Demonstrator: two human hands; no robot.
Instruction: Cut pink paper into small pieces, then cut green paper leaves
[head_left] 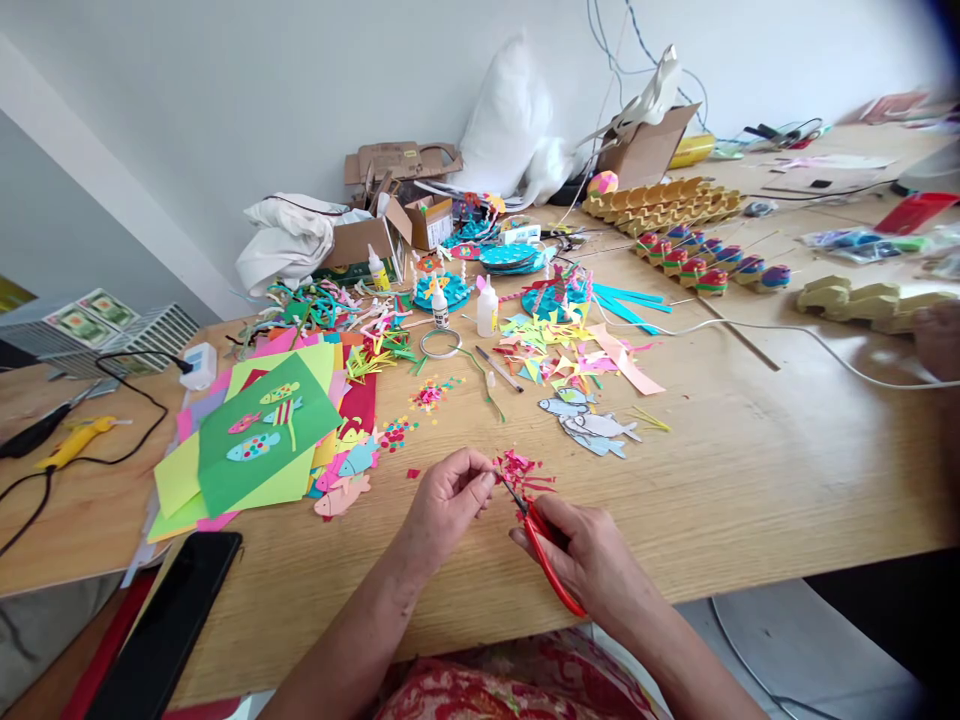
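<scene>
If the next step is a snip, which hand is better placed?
Right, probably. The right hand holds the red-handled scissors, blades pointing toward the left hand, near red paper scraps. The left's pinched fingertips sit by the blade tips, better for steadying.

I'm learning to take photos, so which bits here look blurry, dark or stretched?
Head view: the red scissors look fairly clear; head view: another person's hand at the right edge is blurry; head view: the upper right corner goes dark; head view: the black phone seems stretched.

Bright diffuse light, soft shadows, dark blurred right-hand corners
</scene>
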